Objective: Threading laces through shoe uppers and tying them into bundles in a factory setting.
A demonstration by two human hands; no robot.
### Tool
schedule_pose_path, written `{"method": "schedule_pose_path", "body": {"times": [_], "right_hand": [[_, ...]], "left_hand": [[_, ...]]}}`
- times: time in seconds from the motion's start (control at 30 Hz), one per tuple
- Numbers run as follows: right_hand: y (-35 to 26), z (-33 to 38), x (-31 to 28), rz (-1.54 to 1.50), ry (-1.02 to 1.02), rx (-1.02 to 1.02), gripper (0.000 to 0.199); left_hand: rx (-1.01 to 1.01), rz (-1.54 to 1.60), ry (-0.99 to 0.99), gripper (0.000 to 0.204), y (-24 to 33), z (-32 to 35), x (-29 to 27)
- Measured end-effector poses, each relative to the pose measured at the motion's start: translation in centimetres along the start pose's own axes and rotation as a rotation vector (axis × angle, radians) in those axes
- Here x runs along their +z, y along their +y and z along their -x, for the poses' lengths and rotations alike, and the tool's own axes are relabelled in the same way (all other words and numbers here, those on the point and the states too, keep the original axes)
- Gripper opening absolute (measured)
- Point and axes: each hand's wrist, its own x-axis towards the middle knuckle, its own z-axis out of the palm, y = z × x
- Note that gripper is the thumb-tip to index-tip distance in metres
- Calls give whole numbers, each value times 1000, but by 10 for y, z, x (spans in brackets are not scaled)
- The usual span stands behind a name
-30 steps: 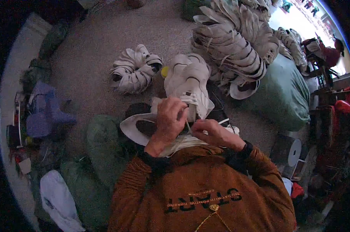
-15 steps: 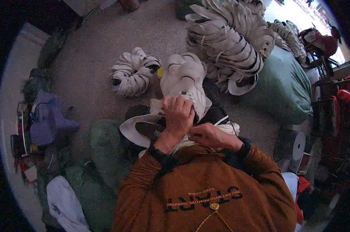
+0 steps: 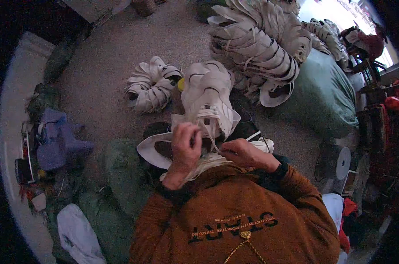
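Note:
A stack of white shoe uppers lies in front of me, its lacing holes facing me. From the nearest upper a white shoelace runs down toward my right hand, whose fingers are pinched together on it. My left hand, left of the lace, has its fingers curled; whether anything is between them is hidden. Beside that hand lies a loose white shoe upper with a dark opening. Across my lap, under both hands, rests a bunch of white laces.
A ring of shoe uppers lies on the floor ahead left. Large piles of uppers rest ahead right, by a bulging green sack. Left are a purple stool and green bags; right, a large spool.
My left hand has come off the front upper, moving down and left and uncovering its lacing holes and the lace. My right hand stays low, now slightly further right.

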Motion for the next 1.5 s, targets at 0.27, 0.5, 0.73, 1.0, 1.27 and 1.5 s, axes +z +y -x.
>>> {"method": "schedule_pose_path", "body": {"times": [0.27,0.5,0.73,1.0,1.27,1.5], "right_hand": [[-30,-2,-24,-288,-60,181,17],[-59,-12,-55,-298,-84,269,18],[-86,-21,-78,-178,-141,313,22],[-135,-47,-96,-195,-80,403,19],[-228,-145,-72,-271,-385,-11,24],[-185,-170,-54,-16,-301,-60,20]], "left_hand": [[-1092,1159,-187,39,4,50,-23],[-1313,1603,131,40,-3,60,17],[-1176,1667,146,31,10,53,21],[-1255,1982,242,26,-1,40,47],[-837,1663,153,38,-15,48,99],[-913,1444,202,72,0,34,86]]}}
